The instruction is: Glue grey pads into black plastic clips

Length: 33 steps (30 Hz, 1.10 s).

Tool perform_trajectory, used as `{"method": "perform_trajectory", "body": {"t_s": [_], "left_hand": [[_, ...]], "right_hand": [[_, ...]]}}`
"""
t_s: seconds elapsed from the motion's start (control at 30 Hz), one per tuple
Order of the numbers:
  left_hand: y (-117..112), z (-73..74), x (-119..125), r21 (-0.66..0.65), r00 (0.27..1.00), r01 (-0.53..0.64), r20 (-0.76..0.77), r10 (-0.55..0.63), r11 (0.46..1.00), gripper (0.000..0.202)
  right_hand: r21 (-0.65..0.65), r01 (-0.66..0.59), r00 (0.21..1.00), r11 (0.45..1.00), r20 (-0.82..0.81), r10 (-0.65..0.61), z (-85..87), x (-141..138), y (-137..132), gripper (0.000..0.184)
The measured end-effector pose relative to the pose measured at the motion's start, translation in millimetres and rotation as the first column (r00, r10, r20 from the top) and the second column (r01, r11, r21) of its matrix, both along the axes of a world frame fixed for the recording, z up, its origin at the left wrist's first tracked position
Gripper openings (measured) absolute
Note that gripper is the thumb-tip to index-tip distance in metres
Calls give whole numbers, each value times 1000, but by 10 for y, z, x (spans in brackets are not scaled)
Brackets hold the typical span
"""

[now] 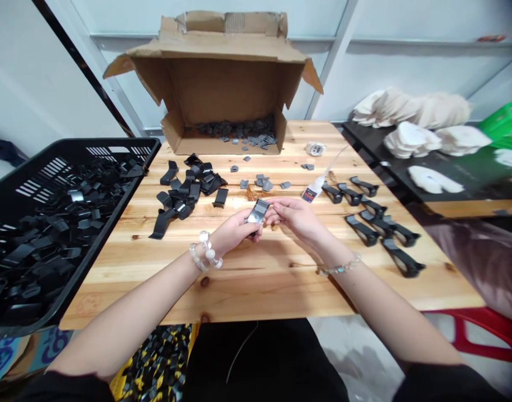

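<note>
My left hand (240, 228) is closed around a bent black plastic clip (258, 211), its shiny flat face turned up. Beside the clip's right edge, my right hand (295, 219) has thumb and forefinger pinched together; whatever may be between them is too small to make out. Just beyond the hands lie several small grey pads (263, 182). To the left is a heap of black clips (192, 184). A small white glue bottle (313, 188) with a long thin nozzle stands tilted at the right, near finished-looking black clips (377, 218) spread in loose rows.
An open cardboard box (226, 84) holding many grey pads sits at the table's back. At left is a black crate (71, 146) full of clips. A small round device (315, 148) lies back right. White pieces (435, 178) cover a neighbouring dark table, where a person sits partly in view.
</note>
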<state>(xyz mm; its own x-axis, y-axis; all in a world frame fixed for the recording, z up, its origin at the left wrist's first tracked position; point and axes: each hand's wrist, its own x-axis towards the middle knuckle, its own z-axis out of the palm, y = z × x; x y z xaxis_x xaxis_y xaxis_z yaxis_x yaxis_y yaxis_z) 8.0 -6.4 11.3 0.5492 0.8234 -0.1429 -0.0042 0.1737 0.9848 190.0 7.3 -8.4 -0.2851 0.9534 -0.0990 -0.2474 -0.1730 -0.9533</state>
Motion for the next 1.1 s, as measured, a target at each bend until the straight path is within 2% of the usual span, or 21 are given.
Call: {"method": "perform_trajectory", "body": {"t_s": [0.13, 0.23, 0.33, 0.43, 0.7, 0.87, 1.0, 1.1], "left_hand": [[25, -57, -13, -32, 997, -50, 61, 52, 998, 9], [39, -108, -27, -75, 989, -64, 126, 73, 995, 13], [55, -126, -46, -130, 975, -58, 207, 84, 990, 14], [76, -120, -63, -179, 957, -65, 268, 112, 982, 13], [81, -243, -7, -168, 940, -122, 298, 168, 978, 25], [78, -317, 16, -132, 966, -79, 233, 109, 988, 36], [69, -373, 10, -111, 990, -2, 141, 18, 994, 38], [63, -416, 8, -73, 995, 28, 95, -21, 997, 36]], "right_hand": [[1, -50, 999, 999, -21, 50, -85, -45, -17, 31], [33, -141, 989, 989, -36, 143, -61, -122, -80, 25], [69, -224, 971, 972, -65, 228, -14, -196, -141, 29], [95, -230, 967, 969, -87, 238, -18, -234, -154, 35], [154, -97, 992, 983, -64, 107, -137, -275, -114, 36], [175, -22, 1000, 984, 19, 19, -154, -265, -158, 31], [205, 75, 988, 976, 121, -101, -67, -145, -287, 30], [249, 155, 954, 956, 212, -211, 108, 119, -460, 27]]}}
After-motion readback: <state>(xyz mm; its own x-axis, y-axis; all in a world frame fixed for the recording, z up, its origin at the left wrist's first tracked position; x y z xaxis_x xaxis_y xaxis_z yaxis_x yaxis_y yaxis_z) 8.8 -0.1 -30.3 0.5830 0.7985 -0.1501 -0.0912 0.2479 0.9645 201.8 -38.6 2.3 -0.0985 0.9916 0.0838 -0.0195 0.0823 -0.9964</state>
